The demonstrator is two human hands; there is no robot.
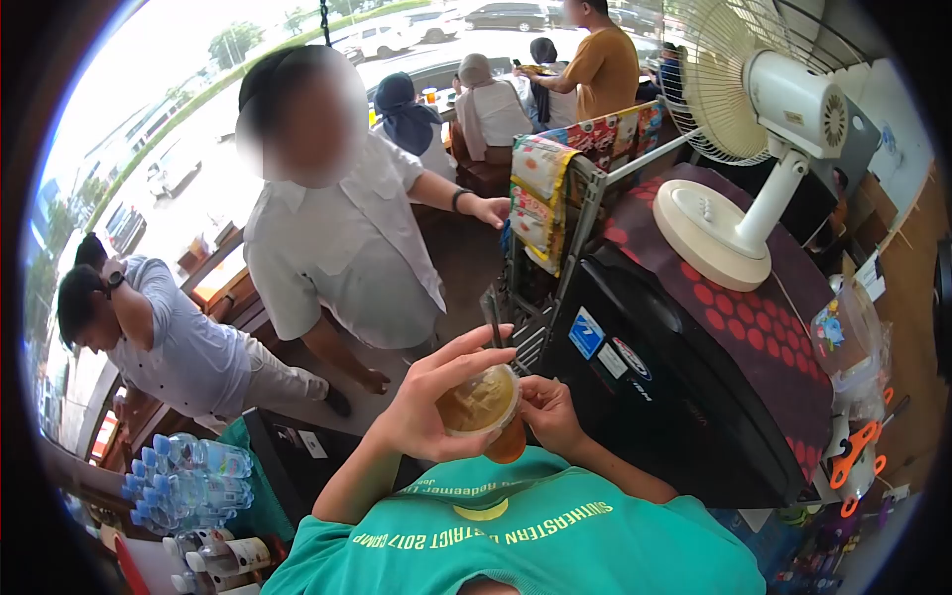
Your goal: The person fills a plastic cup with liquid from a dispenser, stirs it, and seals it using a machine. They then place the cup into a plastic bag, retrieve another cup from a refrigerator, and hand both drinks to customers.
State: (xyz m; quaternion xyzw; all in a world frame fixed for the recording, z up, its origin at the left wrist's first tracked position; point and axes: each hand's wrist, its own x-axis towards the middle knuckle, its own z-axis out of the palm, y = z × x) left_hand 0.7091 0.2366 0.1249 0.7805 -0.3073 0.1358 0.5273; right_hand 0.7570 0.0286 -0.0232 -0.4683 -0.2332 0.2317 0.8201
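Holding cup [481,405] upright, straw [493,325] up; left hand [426,402] fingers wrapped round, right hand [551,415] curled against it.

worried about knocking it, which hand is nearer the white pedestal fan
Right. The right hand grips the clear plastic cup of brown drink on the side toward the white pedestal fan; the left hand grips its far side.

The green shirt [615,555] reads "SOUTHEASTERN DISTRICT 2017 CAMP", upside down. Of the smaller line above it, only "Redeemer" can be read. The stickers [600,347] on the black cabinet [694,416] are illegible.
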